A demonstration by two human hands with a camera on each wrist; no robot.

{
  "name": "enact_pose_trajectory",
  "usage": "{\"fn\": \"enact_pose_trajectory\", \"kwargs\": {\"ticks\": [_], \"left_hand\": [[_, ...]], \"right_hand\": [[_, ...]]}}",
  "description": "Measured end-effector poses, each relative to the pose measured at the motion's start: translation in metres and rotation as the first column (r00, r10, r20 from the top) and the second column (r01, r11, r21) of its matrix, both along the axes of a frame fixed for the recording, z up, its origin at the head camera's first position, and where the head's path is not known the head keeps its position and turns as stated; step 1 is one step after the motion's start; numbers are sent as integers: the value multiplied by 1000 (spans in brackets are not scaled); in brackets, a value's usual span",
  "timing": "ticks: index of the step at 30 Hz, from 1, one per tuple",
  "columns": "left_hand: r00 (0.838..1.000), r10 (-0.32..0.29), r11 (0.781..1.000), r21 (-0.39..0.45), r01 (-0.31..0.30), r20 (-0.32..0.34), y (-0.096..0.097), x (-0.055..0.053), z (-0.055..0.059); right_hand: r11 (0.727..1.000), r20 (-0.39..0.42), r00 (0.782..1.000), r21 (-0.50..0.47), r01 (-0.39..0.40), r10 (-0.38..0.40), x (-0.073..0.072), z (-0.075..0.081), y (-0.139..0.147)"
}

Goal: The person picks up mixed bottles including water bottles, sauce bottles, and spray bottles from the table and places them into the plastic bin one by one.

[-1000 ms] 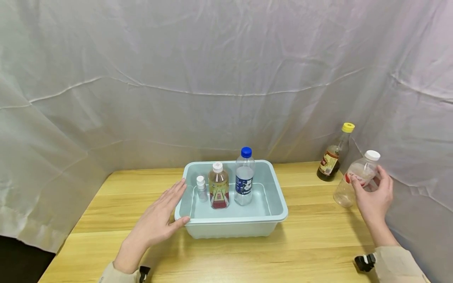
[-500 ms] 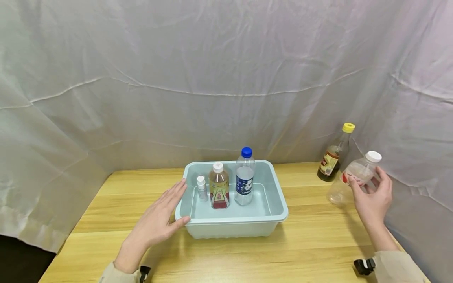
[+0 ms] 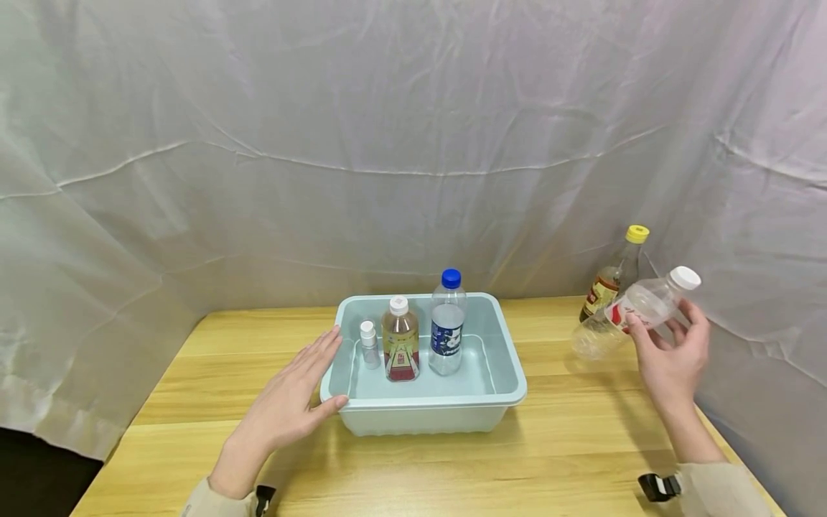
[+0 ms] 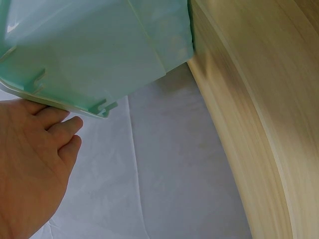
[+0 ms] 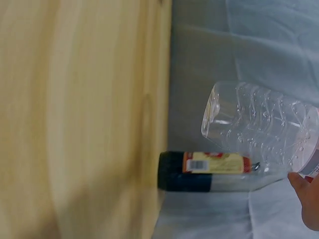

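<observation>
My right hand (image 3: 675,359) grips a clear plastic bottle (image 3: 636,312) with a white cap and a red-and-white label. The bottle is tilted, base to the left and clear of the table, as the right wrist view shows its ribbed lower body (image 5: 259,117). My left hand (image 3: 291,395) has straight fingers laid along the left rim of a pale blue-green plastic basin (image 3: 426,403). Inside that basin stand a small white-capped bottle (image 3: 369,346), a white-capped drink bottle (image 3: 400,345) with a red-and-yellow label, and a blue-capped bottle (image 3: 446,330).
A yellow-capped glass bottle (image 3: 601,293) with dark liquid stands at the back right of the wooden table (image 3: 555,459), partly behind the held bottle. Grey cloth (image 3: 413,143) hangs behind the table and along both sides.
My right hand has shifted slightly left and raised the clear bottle, whose base has swung left and up, so it leans more. The left hand and basin stay put.
</observation>
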State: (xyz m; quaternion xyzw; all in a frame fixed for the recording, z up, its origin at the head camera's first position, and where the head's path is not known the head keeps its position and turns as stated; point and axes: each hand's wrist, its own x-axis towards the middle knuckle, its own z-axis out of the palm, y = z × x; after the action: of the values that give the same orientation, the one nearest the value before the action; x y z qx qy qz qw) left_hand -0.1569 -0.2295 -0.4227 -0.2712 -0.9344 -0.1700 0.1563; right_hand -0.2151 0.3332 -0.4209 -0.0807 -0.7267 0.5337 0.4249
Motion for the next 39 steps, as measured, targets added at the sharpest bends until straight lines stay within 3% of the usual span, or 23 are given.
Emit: {"fn": "enact_pose_trajectory", "kwargs": {"ticks": [12, 23, 31, 39], "left_hand": [[1000, 4, 1000, -11, -4, 0, -1, -1, -1], [1000, 1, 1000, -1, -1, -3, 0, 0, 0], [1000, -6, 1000, -2, 5, -3, 0, 0, 0], [1000, -3, 1000, 0, 3, -1, 0, 1, 1]], "right_hand": [[993, -112, 987, 10, -115, 115, 6, 22, -27], [972, -207, 955, -55, -228, 213, 11, 44, -51], [930, -337, 889, -84, -357, 311, 11, 56, -65], [867, -464, 770, -10, -498, 437, 12, 63, -82]]}}
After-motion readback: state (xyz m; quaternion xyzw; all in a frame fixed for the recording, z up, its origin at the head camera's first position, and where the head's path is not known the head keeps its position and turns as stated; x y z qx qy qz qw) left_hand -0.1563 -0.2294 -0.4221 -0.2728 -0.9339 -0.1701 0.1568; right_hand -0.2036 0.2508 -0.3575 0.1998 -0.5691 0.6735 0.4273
